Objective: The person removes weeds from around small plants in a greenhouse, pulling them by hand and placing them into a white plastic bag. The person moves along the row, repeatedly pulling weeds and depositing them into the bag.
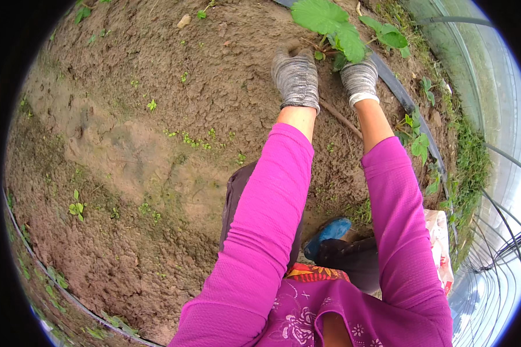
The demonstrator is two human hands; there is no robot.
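A young broad-leaved plant (347, 41) grows from the soil at the upper right, with reddish stems low at its base. My left hand (296, 78), in a grey knitted glove, is down at the soil just left of those stems. Its fingertips look soil-coloured and blend into the ground, so their grip is unclear. On the plant's other side is my right hand (359, 79), gloved alike with a white cuff. Leaves hide its fingers, beside a dark drip-irrigation tape (393, 82). A thin brown stick or root (341, 118) lies between my wrists.
Bare brown soil (225, 99) with tiny seedlings spreads to the left. More leafy plants (417, 136) line the tape at right, before a grass strip (471, 160) and a plastic-film greenhouse wall (464, 65). A white plastic bag (438, 243) stands near my blue shoe (328, 236).
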